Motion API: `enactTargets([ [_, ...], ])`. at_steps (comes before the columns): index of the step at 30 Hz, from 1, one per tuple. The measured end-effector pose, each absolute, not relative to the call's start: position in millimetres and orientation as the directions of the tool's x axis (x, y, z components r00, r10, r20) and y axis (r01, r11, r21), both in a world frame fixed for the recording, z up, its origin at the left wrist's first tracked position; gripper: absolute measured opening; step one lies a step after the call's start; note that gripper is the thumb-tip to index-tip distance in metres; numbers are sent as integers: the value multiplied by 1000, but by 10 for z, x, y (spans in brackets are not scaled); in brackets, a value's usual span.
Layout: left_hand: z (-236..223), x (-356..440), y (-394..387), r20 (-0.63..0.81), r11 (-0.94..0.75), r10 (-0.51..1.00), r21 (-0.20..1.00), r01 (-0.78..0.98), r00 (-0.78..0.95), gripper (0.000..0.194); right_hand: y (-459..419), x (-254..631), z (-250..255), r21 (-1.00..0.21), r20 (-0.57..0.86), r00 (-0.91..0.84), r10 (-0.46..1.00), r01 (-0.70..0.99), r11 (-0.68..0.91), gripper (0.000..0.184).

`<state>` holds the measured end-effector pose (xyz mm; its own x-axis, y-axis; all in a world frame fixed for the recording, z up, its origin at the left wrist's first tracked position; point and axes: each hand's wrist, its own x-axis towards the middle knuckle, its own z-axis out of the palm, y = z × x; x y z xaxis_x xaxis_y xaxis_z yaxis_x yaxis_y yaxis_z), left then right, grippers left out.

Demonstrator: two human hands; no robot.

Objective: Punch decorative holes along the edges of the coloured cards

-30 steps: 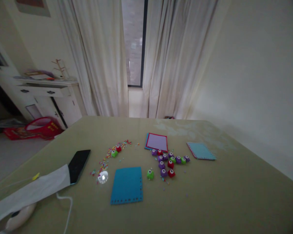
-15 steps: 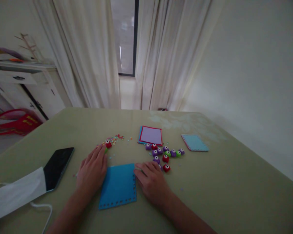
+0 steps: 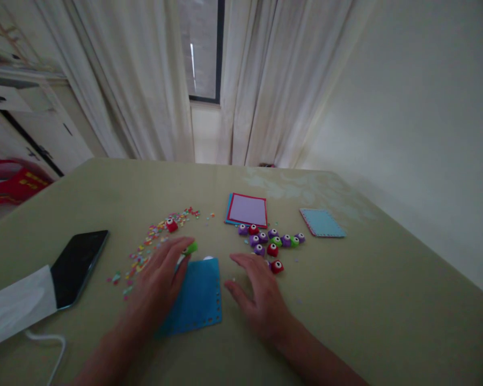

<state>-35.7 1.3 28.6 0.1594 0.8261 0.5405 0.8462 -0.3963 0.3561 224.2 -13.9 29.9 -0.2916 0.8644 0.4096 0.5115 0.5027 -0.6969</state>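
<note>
My left hand is above the left side of a blue felt square with holes along its edges. Its fingertips are closed on a small green eye bead. At the square's far edge a small white piece shows in part. To the right of the square, my right hand has thumb and fingers apart, with nothing visibly held. Just past its fingers lie several purple, green and red eye beads, some partly hidden by the hand. A lone red eye bead sits beyond my left hand.
Tiny coloured confetti bits are scattered at the left. A black phone lies partly under a white sheet, near a white cable. Farther back are a stack of coloured squares and a light blue square.
My left hand has moved right, over the blue square, with the green eye bead in its fingertips. My right hand has opened and come off the square's edge. The view has tilted down slightly.
</note>
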Motion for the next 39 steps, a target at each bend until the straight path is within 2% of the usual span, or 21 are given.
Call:
enactTargets([
  [2, 325, -133, -156, 543, -588, 763, 357, 726, 351, 36, -281, 2164, 301, -888, 284, -262, 922, 291, 356, 53],
  [3, 338, -31, -233, 510, -656, 733, 355, 666, 450, 42, -333, 2130, 293, -939, 221, -249, 943, 207, 274, 55],
  [6, 345, 152, -358, 502, -744, 664, 366, 559, 555, 45, -377, 2067, 266, -992, 100, -238, 966, 53, 116, 46],
  [8, 325, 141, -335, 499, -694, 712, 392, 604, 494, 40, -326, 2056, 265, -999, 26, -250, 968, -40, 16, 43],
  [10, 296, 41, -255, 454, -568, 807, 423, 706, 377, 35, -248, 2061, 277, -986, -63, -246, 967, -133, -98, 48],
  [14, 243, -219, -100, 271, -328, 934, 389, 861, 233, 49, -114, 2092, 301, -932, -186, -212, 959, -270, -241, 55],
  [17, 225, -297, -67, 186, -272, 958, 349, 897, 219, 56, -66, 2111, 296, -902, -227, -178, 957, -332, -276, 53],
  [23, 234, -235, -84, 91, -222, 975, 414, 883, 203, 54, -38, 2120, 256, -891, -245, -191, 951, -343, -299, 51],
  [28, 263, -225, -73, 76, -233, 972, 469, 852, 224, 34, -28, 2144, 271, -888, -250, -206, 946, -340, -309, 49],
  [32, 307, -202, -71, 57, -215, 970, 647, 732, 235, 31, -40, 2150, 292, -868, -269, -219, 938, -367, -335, 53],
  [35, 371, -162, -78, 13, -143, 976, 789, 598, 216, 44, -45, 2143, 288, -868, -248, -199, 948, -390, -308, 56],
  [39, 465, -120, -88, -11, -97, 976, 872, 480, 216, 54, -33, 2139, 256, -880, -216, -154, 964, -396, -261, 55],
])
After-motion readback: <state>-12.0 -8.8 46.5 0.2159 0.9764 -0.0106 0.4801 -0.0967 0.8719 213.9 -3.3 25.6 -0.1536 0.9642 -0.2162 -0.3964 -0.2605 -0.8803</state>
